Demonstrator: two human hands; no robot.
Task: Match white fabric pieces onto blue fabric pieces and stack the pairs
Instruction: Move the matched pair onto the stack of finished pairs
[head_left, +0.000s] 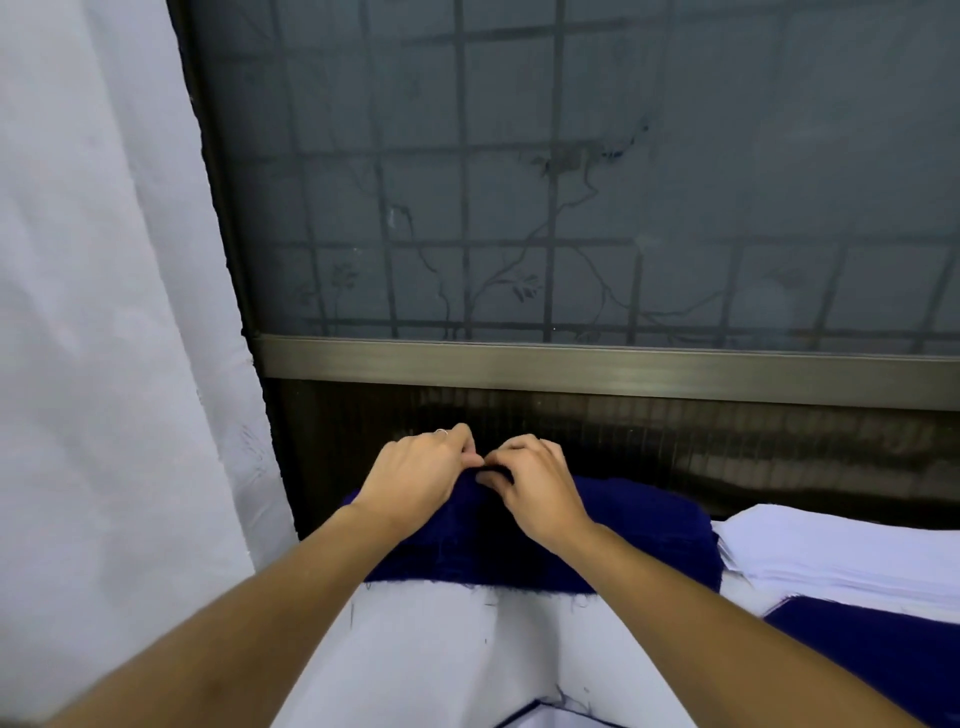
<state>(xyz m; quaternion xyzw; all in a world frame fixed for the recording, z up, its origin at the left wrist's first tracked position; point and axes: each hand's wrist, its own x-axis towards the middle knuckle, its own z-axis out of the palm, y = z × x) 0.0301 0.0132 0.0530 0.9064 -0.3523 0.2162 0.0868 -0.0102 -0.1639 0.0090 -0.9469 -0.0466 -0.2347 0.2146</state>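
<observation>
white fabric (441, 654) lies nearest; beyond, left hand (421, 470) and right hand (537, 486) pinch the blue fabric stack (634, 535), seemingly freeing one layer. white stack (831, 556) waits: pairing mostly ahead.

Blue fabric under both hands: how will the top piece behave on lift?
Likely floppy: the blue fabric rounds over at its edges, so it should drape from the left hand and right hand. Probably light: both pinch it with fingertips only. Its frayed near edge suggests loose threads may snag on neighbouring layers.

Forearms (249, 613) bare to frame edge; left hand (415, 475) wears thin ring (441, 431), possibly silver.
</observation>
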